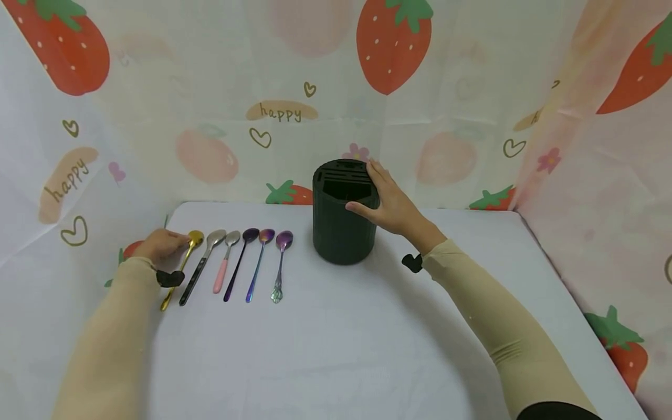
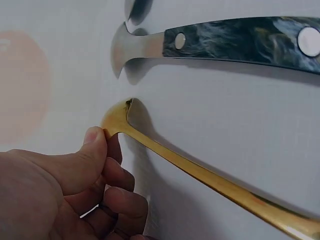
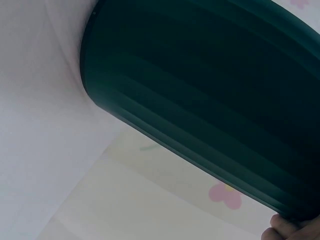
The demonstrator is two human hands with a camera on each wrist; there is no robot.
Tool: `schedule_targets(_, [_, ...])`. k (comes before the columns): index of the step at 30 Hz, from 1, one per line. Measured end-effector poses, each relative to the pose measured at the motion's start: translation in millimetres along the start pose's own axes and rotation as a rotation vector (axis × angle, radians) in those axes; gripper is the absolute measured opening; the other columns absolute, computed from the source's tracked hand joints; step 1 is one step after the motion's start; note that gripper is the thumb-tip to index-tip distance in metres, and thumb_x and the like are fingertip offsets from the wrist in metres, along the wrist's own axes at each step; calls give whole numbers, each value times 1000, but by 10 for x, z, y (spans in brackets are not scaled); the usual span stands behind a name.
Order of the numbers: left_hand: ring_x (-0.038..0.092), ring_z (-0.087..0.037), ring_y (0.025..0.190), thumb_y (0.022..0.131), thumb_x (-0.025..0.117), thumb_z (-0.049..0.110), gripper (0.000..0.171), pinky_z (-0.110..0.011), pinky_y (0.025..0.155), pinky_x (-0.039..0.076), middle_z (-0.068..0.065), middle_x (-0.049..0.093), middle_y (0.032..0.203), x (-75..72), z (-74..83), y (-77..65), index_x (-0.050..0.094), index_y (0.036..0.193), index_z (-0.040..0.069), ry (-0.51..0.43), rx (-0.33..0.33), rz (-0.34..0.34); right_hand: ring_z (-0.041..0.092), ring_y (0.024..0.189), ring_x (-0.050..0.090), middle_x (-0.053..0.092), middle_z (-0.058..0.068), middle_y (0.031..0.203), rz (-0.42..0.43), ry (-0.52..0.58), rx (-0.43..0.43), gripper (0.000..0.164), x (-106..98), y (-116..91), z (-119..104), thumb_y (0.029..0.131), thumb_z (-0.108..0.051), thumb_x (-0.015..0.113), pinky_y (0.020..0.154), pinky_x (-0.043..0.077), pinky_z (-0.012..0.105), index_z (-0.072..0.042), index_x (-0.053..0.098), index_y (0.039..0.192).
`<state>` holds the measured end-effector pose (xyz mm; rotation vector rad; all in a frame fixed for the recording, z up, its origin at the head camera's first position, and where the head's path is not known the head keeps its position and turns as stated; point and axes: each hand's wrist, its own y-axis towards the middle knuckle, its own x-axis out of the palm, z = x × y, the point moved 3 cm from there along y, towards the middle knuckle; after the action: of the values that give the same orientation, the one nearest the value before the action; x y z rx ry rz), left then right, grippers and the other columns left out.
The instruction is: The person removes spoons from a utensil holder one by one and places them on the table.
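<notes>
At the left of the row lies a gold spoon (image 1: 196, 238); my left hand (image 1: 160, 244) pinches its bowl end between thumb and fingers. In the left wrist view the spoon's gold handle (image 2: 200, 175) slants away from the fingertips, close to the cloth. My right hand (image 1: 391, 201) holds the top rim of a dark green utensil holder (image 1: 343, 233), thumb at the front and fingers at the far side. The holder stands upright, with a slotted top and a wide opening. The right wrist view shows its ribbed wall (image 3: 200, 100) and a few fingertips (image 3: 282, 225).
Beside the gold one lie several spoons: a dark-marbled-handled spoon (image 1: 199, 274), a pink-handled spoon (image 1: 220, 276), a dark purple spoon (image 1: 236, 268), a rainbow spoon (image 1: 256, 271) and an ornate-handled spoon (image 1: 280, 265). White cloth (image 1: 325, 350) covers the table. A strawberry-print curtain (image 1: 315, 76) hangs behind.
</notes>
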<state>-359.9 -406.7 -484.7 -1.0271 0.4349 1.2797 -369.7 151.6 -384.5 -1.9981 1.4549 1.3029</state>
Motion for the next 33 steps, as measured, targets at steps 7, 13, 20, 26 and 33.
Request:
schedule_targets(7, [48, -50, 129, 113, 48, 32, 60, -64, 115, 38, -43, 47, 145, 42, -2, 14, 50, 144, -19, 2, -2, 43, 21, 167, 3, 1, -2, 181, 6, -3, -3, 123, -9, -3, -11, 89, -90, 55, 130, 19, 59, -15, 8, 174])
schedule_targets(13, [49, -47, 125, 115, 48, 32, 57, -63, 115, 39, -41, 48, 146, 70, -7, 11, 52, 144, -17, -19, -48, 51, 21, 167, 3, 1, -2, 181, 6, -6, -6, 123, -15, 6, -19, 89, -90, 54, 130, 19, 58, -15, 8, 174])
schedule_targets(20, [48, -45, 121, 114, 50, 31, 58, -63, 115, 39, -41, 48, 146, 119, -52, 27, 52, 145, -17, -34, -76, 50, 21, 167, 3, 0, -3, 181, 1, -9, -5, 123, 4, 8, -13, 88, -91, 54, 130, 20, 59, -16, 7, 174])
schedule_targets(26, [49, -38, 108, 113, 53, 32, 56, -50, 96, 47, -32, 58, 128, 114, -59, 25, 57, 140, -17, -32, -80, 64, 22, 167, 3, 0, -3, 181, -2, -12, -5, 123, 4, 7, -12, 88, -90, 54, 130, 20, 59, -15, 7, 174])
schedule_targets(33, [48, -37, 106, 113, 54, 32, 54, -49, 92, 41, -26, 58, 117, 122, -14, -4, 58, 139, -16, -67, -125, 77, 23, 167, 4, 1, -2, 181, -1, -13, -2, 123, 1, -4, -7, 89, -90, 54, 129, 21, 60, -14, 8, 174])
